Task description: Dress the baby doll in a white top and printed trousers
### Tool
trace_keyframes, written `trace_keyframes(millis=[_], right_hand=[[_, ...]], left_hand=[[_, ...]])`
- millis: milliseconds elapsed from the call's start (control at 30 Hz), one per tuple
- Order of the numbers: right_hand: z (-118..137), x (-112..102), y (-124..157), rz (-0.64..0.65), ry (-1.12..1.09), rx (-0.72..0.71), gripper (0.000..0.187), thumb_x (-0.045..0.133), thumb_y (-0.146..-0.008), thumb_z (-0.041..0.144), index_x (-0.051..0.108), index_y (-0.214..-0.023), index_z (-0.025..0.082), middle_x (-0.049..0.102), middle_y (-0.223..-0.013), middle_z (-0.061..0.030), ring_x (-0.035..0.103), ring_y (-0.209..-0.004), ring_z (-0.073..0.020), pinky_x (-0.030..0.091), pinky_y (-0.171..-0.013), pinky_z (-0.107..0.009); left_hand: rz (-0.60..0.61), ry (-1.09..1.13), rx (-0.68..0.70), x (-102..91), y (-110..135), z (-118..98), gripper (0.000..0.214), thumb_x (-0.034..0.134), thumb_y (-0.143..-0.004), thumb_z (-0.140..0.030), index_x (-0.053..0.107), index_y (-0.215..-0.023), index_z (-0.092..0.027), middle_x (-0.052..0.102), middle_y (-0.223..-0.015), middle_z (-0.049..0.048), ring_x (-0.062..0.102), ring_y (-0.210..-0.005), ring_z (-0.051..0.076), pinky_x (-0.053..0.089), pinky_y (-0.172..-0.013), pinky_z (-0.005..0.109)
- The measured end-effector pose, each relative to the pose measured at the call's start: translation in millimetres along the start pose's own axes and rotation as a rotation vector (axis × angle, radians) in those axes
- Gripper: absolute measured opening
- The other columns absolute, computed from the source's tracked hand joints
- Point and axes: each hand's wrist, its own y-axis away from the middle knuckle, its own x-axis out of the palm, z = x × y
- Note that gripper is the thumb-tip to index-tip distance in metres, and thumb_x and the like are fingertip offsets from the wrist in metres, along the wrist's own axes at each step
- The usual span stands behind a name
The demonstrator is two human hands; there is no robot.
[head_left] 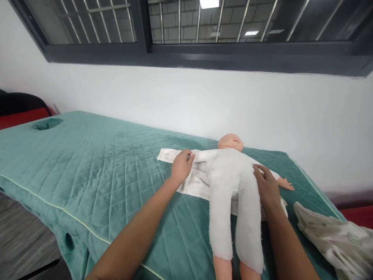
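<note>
A baby doll (233, 182) with a white cloth body lies on its back on the green quilted table cover (96, 167), head toward the wall. Under it is spread a white garment (195, 181), one sleeve stretched out to the left. My left hand (181, 166) rests on that sleeve with fingers curled, pinching the fabric near the doll's shoulder. My right hand (266, 186) lies flat against the doll's right side, fingers stretched out, near its bare arm (285, 183).
A crumpled patterned cloth (335, 237) lies at the table's right end. The table has a face hole (48, 123) at the far left. A white wall and dark window frame (204, 54) run behind. Red padding (20, 116) shows at left.
</note>
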Motion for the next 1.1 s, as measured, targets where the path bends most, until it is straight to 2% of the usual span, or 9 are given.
trace_keyframes(millis=[100, 233, 367, 467, 633, 700, 867, 1000, 1100], right_hand=[[1, 1, 2, 0.084, -0.141, 0.009, 0.058, 0.055, -0.083, 0.052, 0.059, -0.134, 0.023, 0.072, -0.112, -0.0094, 0.066, -0.101, -0.0278, 0.048, -0.091, -0.041], [5, 3, 10, 0.148, -0.191, -0.013, 0.061, 0.055, -0.086, 0.055, 0.055, -0.139, 0.026, 0.066, -0.129, -0.0092, 0.061, -0.118, -0.0287, 0.046, -0.102, -0.042], [7, 10, 19, 0.207, -0.221, -0.039, 0.062, 0.056, -0.086, 0.062, 0.055, -0.14, 0.031, 0.055, -0.147, -0.0042, 0.048, -0.136, -0.0282, 0.039, -0.113, -0.042], [8, 18, 24, 0.256, -0.266, -0.037, 0.06, 0.057, -0.087, 0.064, 0.054, -0.139, 0.036, 0.049, -0.152, 0.0012, 0.043, -0.141, -0.027, 0.033, -0.118, -0.042], [9, 33, 33, 0.369, -0.285, 0.013, 0.064, 0.05, -0.089, 0.068, 0.04, -0.148, 0.045, 0.039, -0.159, 0.0065, 0.039, -0.144, -0.0255, 0.028, -0.122, -0.045], [11, 38, 36, 0.374, -0.22, 0.003, 0.068, 0.046, -0.09, 0.07, 0.033, -0.152, 0.044, 0.032, -0.162, 0.0067, 0.032, -0.149, -0.0246, 0.024, -0.124, -0.044], [16, 48, 41, 0.378, -0.129, -0.104, 0.076, 0.038, -0.093, 0.07, 0.023, -0.157, 0.032, 0.022, -0.166, 0.0004, 0.017, -0.154, -0.0208, 0.015, -0.126, -0.04], [17, 55, 37, 0.399, -0.138, -0.137, 0.08, 0.038, -0.093, 0.068, 0.018, -0.159, 0.027, 0.018, -0.167, -0.0029, 0.017, -0.154, -0.021, 0.014, -0.126, -0.042], [14, 57, 34, 0.387, -0.154, -0.114, 0.078, 0.04, -0.092, 0.069, 0.022, -0.157, 0.03, 0.024, -0.166, -0.0032, 0.024, -0.152, -0.0235, 0.02, -0.125, -0.043]], left_hand=[[0.043, -0.071, -0.041, 6.5, -6, -22, 0.017, 0.049, -0.097, -0.03, 0.06, -0.086, -0.021, 0.069, -0.091, 0.0048, 0.062, -0.086, 0.021, 0.043, -0.073, 0.031], [0.076, -0.126, -0.077, 16.5, -8, -41, 0.014, 0.049, -0.096, -0.028, 0.06, -0.089, -0.022, 0.07, -0.096, 0.0061, 0.063, -0.091, 0.023, 0.042, -0.072, 0.031], [0.067, -0.023, -0.051, 25.6, -3, -42, 0.014, 0.05, -0.097, -0.029, 0.059, -0.088, -0.022, 0.07, -0.093, 0.0041, 0.063, -0.088, 0.02, 0.043, -0.074, 0.03], [0.033, 0.113, -0.069, 26.3, -6, -40, 0.016, 0.05, -0.097, -0.031, 0.058, -0.086, -0.022, 0.07, -0.089, 0.0023, 0.063, -0.085, 0.019, 0.043, -0.075, 0.029], [0.027, 0.221, -0.017, 18.4, -17, -44, 0.017, 0.047, -0.098, -0.03, 0.056, -0.086, -0.021, 0.069, -0.086, 0.0014, 0.062, -0.08, 0.017, 0.043, -0.072, 0.028], [0.033, 0.198, 0.034, 14.9, -19, -48, 0.016, 0.046, -0.099, -0.029, 0.056, -0.09, -0.021, 0.069, -0.09, 0.0026, 0.062, -0.083, 0.018, 0.043, -0.073, 0.029], [0.108, 0.05, 0.151, 8.4, -16, -58, 0.015, 0.045, -0.1, -0.027, 0.058, -0.1, -0.019, 0.069, -0.095, 0.007, 0.062, -0.094, 0.023, 0.046, -0.08, 0.034], [0.131, -0.157, 0.219, 6.9, -9, -67, 0.015, 0.044, -0.1, -0.025, 0.057, -0.1, -0.018, 0.066, -0.092, 0.01, 0.059, -0.099, 0.026, 0.048, -0.078, 0.036], [0.106, -0.214, 0.254, 10.3, 2, -77, 0.015, 0.043, -0.1, -0.023, 0.056, -0.094, -0.019, 0.066, -0.092, 0.0095, 0.059, -0.094, 0.024, 0.048, -0.077, 0.034]])
